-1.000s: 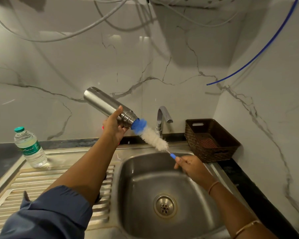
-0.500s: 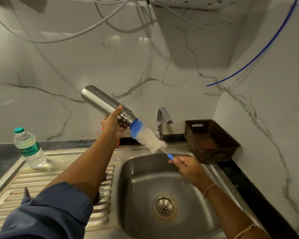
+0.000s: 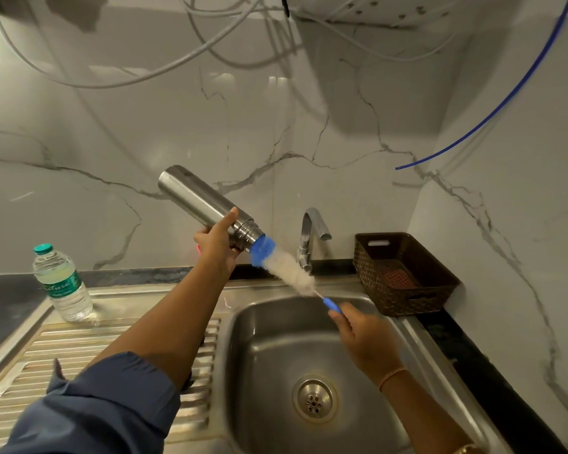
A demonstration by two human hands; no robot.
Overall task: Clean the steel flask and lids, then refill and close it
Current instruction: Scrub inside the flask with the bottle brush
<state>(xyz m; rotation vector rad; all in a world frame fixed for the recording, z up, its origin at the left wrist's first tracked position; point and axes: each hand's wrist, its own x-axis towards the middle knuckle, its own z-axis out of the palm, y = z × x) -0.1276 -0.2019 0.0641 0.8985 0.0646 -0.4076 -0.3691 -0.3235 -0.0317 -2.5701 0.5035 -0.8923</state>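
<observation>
My left hand (image 3: 217,239) grips the steel flask (image 3: 197,199) near its threaded neck and holds it tilted above the sink, mouth pointing down to the right. A bottle brush (image 3: 284,268) with a blue tip and white bristles sits at the flask's mouth, its blue tip just at the opening. My right hand (image 3: 363,335) grips the brush's blue handle over the sink basin (image 3: 276,355). No lids are in view.
A tap (image 3: 310,234) stands behind the basin. A plastic water bottle (image 3: 61,283) with a green cap stands on the ribbed drainboard (image 3: 79,348) at left. A brown woven basket (image 3: 404,273) sits on the counter at right. Hoses hang overhead.
The brush slid a little deeper toward the flask, then back out slightly. The flask and my left hand stayed almost still.
</observation>
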